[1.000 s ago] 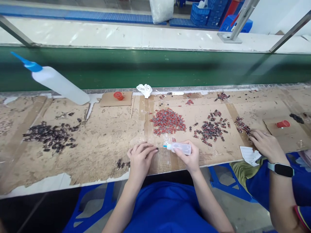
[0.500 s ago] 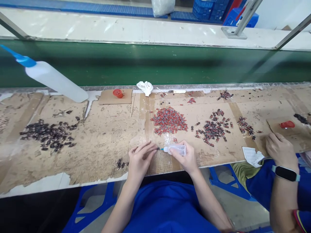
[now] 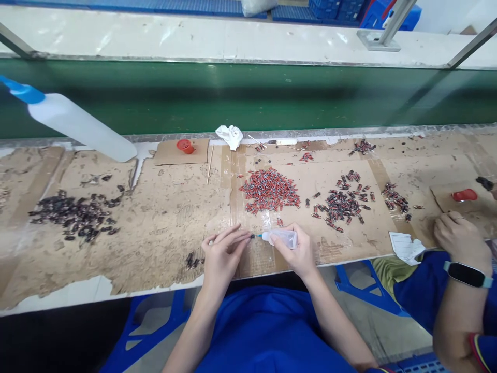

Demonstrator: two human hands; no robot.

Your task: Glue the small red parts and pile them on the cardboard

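The right hand (image 3: 297, 252) is closed around a small clear squeeze bottle (image 3: 284, 238), laid nearly flat with its blue nozzle aimed toward the left hand (image 3: 222, 254). The left hand pinches a tiny dark part (image 3: 251, 237) between thumb and fingertips and holds it right at the nozzle tip, so the two meet just above the surface (image 3: 163, 223). Holding the bottle sideways keeps the tip level with the part, and both wrists rest near the front edge, which steadies such fine work.

Just beyond the right hand lies a heap of red pieces (image 3: 269, 190), within easy reach. Farther out to its right sits a looser scatter of dark and red pieces (image 3: 341, 204). A small dark cluster (image 3: 192, 260) lies just left of the left hand, and a larger dark pile (image 3: 73, 217) is well away on that side. A big white bottle (image 3: 73, 124) with a blue spout leans far to the left. Another person's hand (image 3: 460, 241), above a wrist with a watch, rests at the far right.
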